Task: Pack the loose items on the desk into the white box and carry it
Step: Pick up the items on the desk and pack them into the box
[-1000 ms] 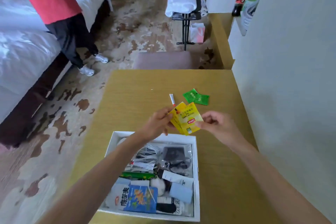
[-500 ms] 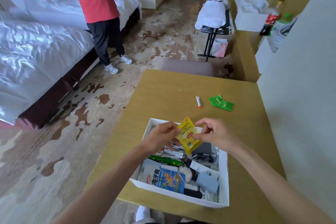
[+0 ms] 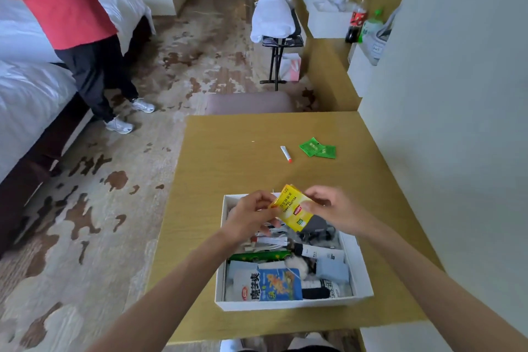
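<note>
The left hand (image 3: 251, 214) and the right hand (image 3: 331, 208) both pinch the yellow tea packets (image 3: 294, 208), one hand on each side. The packets are up over the far end of the white box (image 3: 285, 304). The box sits by the near edge of the table (image 3: 228, 157). Green packets (image 3: 317, 148) and a small tube (image 3: 285, 154) lie nearer the far edge.

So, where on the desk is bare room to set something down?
The desk is bare left of the white box, beyond the small tube and green packets, and between those and the box. The box is crowded; left hand and right hand hold yellow tea packets above it.
</note>
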`<state>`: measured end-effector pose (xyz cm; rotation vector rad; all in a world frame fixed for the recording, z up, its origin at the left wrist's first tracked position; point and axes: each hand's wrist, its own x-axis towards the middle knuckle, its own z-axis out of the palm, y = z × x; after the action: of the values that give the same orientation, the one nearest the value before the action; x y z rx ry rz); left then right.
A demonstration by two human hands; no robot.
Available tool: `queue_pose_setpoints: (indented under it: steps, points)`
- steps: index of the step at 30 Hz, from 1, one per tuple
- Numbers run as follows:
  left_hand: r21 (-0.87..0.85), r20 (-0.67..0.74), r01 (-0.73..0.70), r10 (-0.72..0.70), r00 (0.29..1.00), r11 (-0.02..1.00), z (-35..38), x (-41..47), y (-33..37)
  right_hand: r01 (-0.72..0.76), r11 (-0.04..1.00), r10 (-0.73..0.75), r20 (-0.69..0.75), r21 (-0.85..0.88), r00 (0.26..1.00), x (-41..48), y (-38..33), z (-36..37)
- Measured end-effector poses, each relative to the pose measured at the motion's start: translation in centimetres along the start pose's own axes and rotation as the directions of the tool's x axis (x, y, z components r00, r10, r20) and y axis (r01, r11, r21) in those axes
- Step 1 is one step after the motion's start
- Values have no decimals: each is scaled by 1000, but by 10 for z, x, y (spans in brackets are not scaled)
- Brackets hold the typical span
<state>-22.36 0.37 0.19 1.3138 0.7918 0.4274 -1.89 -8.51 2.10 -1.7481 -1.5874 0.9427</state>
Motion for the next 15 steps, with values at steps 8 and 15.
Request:
queue_pose_setpoints:
  steps: [8, 15]
  points:
    - [550, 265, -173, 27, 964, 817, 19, 20, -28, -102, 915, 168, 140, -391, 976, -33, 22, -8]
    - [740, 534, -427, -68, 843, 520, 51, 29, -49, -122, 760, 343, 235, -638, 910, -61, 41, 7]
